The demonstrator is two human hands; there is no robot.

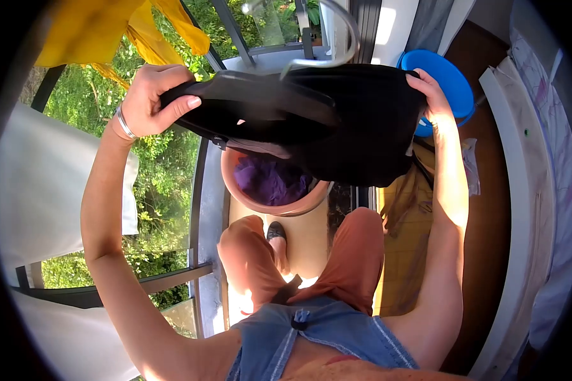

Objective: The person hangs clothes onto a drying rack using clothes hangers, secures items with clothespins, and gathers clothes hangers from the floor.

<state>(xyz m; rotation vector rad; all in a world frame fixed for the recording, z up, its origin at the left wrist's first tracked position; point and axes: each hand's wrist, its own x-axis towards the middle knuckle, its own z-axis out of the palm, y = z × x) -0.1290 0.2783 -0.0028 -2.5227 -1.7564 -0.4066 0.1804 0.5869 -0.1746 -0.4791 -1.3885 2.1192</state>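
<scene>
A black garment (368,127) is stretched out sideways in front of me between my two hands. My left hand (152,101) is closed on one end, with the thumb lying along the cloth. At the other end, my right hand (432,95) pinches the edge of the fabric. A pale curved hook (349,38) shows above the garment's upper edge; what it belongs to is hard to make out. Below the garment stands a pinkish round tub (260,204) with crumpled purple cloth (273,181) in it, partly covered from view by the garment.
Yellow cloth (82,32) hangs at the upper left, and white cloth (38,184) hangs below it along the window frame (178,280). A blue basin (448,82) is behind my right hand. At the right are a white-edged piece of furniture (521,165) and a wooden floor (486,209).
</scene>
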